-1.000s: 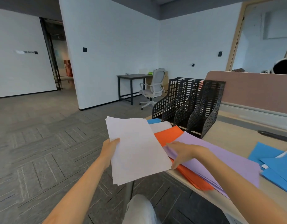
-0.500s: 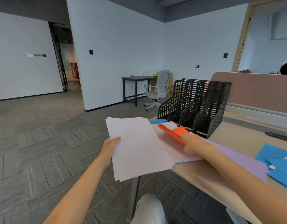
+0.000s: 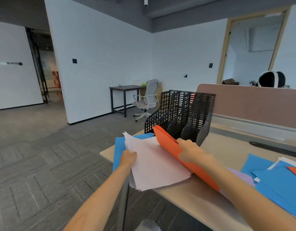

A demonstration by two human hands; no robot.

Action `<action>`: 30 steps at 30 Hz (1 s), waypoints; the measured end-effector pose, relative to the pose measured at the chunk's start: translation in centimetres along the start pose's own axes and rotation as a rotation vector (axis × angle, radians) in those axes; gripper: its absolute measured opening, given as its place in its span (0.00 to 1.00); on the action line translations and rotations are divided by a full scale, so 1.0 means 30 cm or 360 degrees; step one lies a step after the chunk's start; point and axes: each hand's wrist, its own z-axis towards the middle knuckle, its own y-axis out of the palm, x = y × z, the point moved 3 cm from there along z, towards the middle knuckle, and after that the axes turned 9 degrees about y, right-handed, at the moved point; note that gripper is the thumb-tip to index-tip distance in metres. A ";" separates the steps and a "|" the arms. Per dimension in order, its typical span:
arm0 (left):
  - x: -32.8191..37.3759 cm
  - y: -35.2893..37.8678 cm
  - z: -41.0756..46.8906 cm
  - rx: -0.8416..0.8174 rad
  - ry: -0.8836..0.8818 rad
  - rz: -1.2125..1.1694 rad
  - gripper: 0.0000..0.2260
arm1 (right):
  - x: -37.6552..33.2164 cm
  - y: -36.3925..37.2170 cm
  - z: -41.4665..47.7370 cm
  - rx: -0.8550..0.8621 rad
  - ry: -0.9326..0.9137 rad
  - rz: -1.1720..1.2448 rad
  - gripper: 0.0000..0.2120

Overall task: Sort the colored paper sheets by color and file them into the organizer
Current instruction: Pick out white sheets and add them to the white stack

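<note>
**Orange stack held on edge before the mesh organizer**

In the head view, a thin stack of orange sheets (image 3: pixel 170 145) was gripped by the right hand (image 3: pixel 189 151). The fingers were curled over its upper edge, and the stack was tilted up on its long side. The paper was seen to be matte, flat and sharp-cornered. Its far corner was raised just in front of the organizer (image 3: pixel 190 117), which stood just beyond the right fingertips. The organizer was made of black perforated plastic, with upright slots and scooped front walls. A reddish patch could be glimpsed through the mesh, but which slot it was in could not be told.

A looser sheaf of pale pinkish-white sheets (image 3: pixel 154 164) was pinched at its left edge by the left hand (image 3: pixel 129 155). The thumb was pressed on top, and the other fingers were hidden beneath. The edges of the sheaf were fanned unevenly, and its near end was hung past the edge of the desk (image 3: pixel 227 147), a smooth beige top.

A blue sheet (image 3: pixel 118 150) was laid flat just left of the left fingers, under the pale sheaf. A lilac sheet (image 3: pixel 240 175) was partly covered by the right forearm. More blue sheets (image 3: pixel 277 180) were spread well right of the right fingers.
</note>
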 end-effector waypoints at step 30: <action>0.057 0.091 0.095 -0.0538 -0.0103 0.0389 0.15 | -0.087 0.170 0.038 -0.0360 -0.0216 0.0022 0.23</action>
